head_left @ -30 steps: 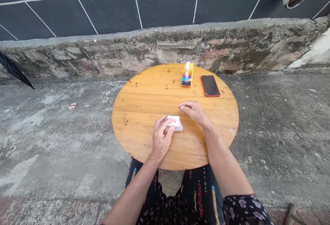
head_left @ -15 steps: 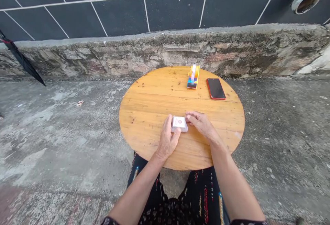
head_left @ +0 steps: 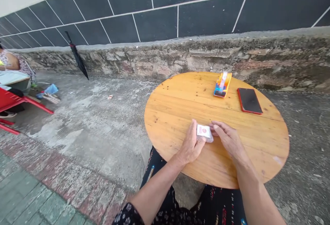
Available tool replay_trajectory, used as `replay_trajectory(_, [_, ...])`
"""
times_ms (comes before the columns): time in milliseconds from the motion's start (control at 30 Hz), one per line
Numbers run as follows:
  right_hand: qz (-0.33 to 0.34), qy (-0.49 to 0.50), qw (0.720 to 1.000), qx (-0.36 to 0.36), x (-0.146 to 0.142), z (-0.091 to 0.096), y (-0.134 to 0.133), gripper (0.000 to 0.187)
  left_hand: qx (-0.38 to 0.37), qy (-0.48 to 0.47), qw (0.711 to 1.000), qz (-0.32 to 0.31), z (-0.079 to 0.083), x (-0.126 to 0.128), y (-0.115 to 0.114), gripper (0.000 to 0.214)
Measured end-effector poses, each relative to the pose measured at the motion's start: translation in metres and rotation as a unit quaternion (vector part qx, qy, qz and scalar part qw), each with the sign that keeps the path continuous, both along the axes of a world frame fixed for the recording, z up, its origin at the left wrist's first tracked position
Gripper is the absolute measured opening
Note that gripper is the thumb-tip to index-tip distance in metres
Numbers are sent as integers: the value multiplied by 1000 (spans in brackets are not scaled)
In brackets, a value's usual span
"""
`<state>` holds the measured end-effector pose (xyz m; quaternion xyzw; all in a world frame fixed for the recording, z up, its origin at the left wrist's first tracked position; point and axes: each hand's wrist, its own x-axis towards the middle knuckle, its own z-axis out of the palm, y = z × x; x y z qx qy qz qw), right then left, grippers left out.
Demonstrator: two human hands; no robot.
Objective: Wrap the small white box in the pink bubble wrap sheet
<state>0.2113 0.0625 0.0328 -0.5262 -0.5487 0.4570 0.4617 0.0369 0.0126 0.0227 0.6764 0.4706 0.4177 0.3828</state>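
A small white box with reddish print point(head_left: 203, 131), in clear plastic wrap, is on the round wooden table's near half. My left hand point(head_left: 192, 145) is closed on its left side, the thumb along the near edge and the fingers along the left edge. My right hand point(head_left: 228, 137) is at the box's right side, palm turned inward, its fingers loosely stretched toward the box's far right corner. Whether those fingertips touch the wrap cannot be made out. Farther back on the table are a yellow and blue tape dispenser point(head_left: 222, 85) and a dark-screened phone in a red case point(head_left: 250, 100).
The wooden table point(head_left: 177, 101) stands near a low stone ledge point(head_left: 160, 60) under a dark tiled wall. A black umbrella point(head_left: 78, 60) leans there. At far left are a red chair point(head_left: 10, 99), a blue dustpan-like object point(head_left: 50, 89) and part of another person point(head_left: 15, 62).
My view has swung left, so the table and hands appear farther right and the red chair and person have come into view. The left hand still holds the box; the right stays beside it.
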Motion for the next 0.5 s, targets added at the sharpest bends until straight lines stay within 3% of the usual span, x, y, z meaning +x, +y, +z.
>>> replay_trajectory(133, [-20, 22, 999, -11, -9, -5, -7, 47, 5, 6, 1000, -15, 0, -1, 1, 74])
replay_trajectory(367, [-55, -12, 998, 31, -18, -10, -19, 50, -18, 12, 999, -38, 5, -2, 4, 77])
replay_trajectory(500, [-66, 27, 997, 32, -17, -12, -36, 49, -22, -26, 999, -13, 2, -1, 3, 76])
